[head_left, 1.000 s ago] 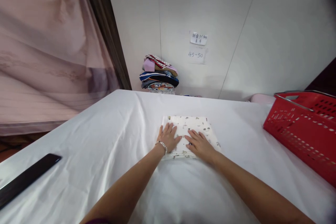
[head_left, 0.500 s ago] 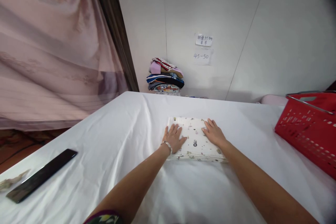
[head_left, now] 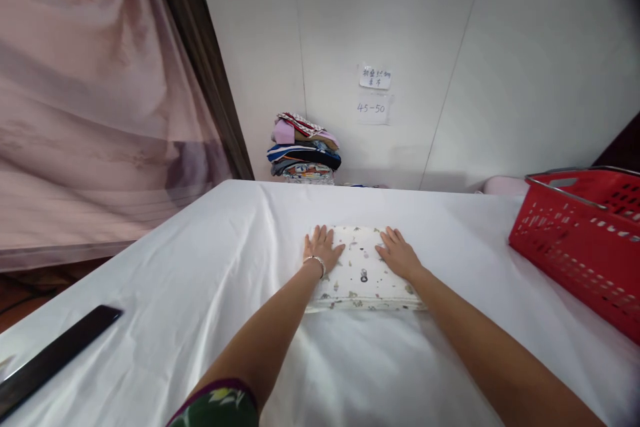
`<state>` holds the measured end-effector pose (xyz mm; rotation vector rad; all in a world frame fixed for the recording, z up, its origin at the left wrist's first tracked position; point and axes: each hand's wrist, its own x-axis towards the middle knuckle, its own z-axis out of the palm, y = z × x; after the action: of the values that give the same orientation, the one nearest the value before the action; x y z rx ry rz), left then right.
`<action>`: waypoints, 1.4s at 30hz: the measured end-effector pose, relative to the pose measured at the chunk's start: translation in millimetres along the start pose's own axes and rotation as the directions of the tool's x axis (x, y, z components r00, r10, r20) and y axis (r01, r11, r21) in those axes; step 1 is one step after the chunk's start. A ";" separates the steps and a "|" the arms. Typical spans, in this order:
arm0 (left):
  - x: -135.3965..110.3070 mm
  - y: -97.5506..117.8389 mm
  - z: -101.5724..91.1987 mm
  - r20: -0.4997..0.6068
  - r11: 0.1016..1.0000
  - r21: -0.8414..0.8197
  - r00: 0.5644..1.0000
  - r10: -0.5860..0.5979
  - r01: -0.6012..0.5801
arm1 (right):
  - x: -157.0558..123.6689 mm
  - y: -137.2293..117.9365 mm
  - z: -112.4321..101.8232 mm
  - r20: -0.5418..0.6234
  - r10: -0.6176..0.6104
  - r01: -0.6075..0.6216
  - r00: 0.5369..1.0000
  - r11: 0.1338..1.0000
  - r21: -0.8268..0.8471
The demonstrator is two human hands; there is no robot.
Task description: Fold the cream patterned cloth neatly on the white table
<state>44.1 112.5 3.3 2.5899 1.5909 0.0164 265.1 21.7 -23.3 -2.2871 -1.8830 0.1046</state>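
Observation:
A folded white cloth (head_left: 363,267) with small scattered prints lies as a flat rectangle on the white-covered table (head_left: 230,267). Its layered fold edge faces me. My left hand (head_left: 324,250) rests flat on its left side, fingers spread, with a bracelet at the wrist. On the cloth's right side lies my right hand (head_left: 399,255), palm down and fingers apart. Neither hand grips anything.
A red perforated basket (head_left: 580,240) with a metal handle stands at the right. A long dark object (head_left: 55,360) lies at the left front. Behind the table rises a stack of folded fabrics (head_left: 304,147). A pink curtain (head_left: 90,113) hangs at left.
My left hand has slid forward along the cloth toward its far left corner. My right hand stays near the far right corner. The view has turned slightly to the right.

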 end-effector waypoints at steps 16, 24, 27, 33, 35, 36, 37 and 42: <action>-1.5 -1.4 6.5 -0.001 1.000 -0.004 1.000 0.002 -0.002 | 28.8 -48.0 -3.8 0.102 -0.099 0.102 0.990 0.994 -0.025; 0.7 -1.9 9.4 -0.011 1.000 -0.028 1.000 0.003 -0.003 | 27.6 -43.8 -0.7 0.087 -0.099 0.101 0.991 0.995 -0.014; 1.7 -1.4 10.2 -0.014 1.000 -0.028 1.000 0.004 -0.004 | 29.7 -46.1 -7.3 0.116 -0.080 0.080 0.990 0.997 0.006; 3.3 -2.0 12.5 -0.036 1.000 -0.025 0.999 0.008 -0.009 | 2.8 -70.0 -15.7 0.171 -0.111 0.104 0.979 0.993 0.051; 3.6 -2.5 13.8 -0.040 1.000 -0.028 0.999 0.008 -0.009 | -19.6 -81.5 -11.2 0.162 -0.241 0.228 0.957 0.969 0.094; 3.6 -2.6 14.1 -0.041 1.000 -0.030 0.999 0.009 -0.010 | -30.7 -86.4 -8.4 0.138 -0.289 0.276 0.947 0.955 0.108; 3.6 -2.6 14.0 -0.041 0.999 -0.030 0.999 0.011 -0.012 | -40.3 -90.2 -5.9 0.118 -0.316 0.304 0.941 0.946 0.113; 4.1 -1.6 2.9 -0.010 0.999 -0.037 1.000 0.020 -0.020 | -56.6 -96.1 -4.2 0.109 -0.298 0.289 0.948 0.953 0.093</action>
<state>44.7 116.6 0.1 2.5814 1.5526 0.0592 161.8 -16.5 -5.1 -1.9654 -2.2159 0.2758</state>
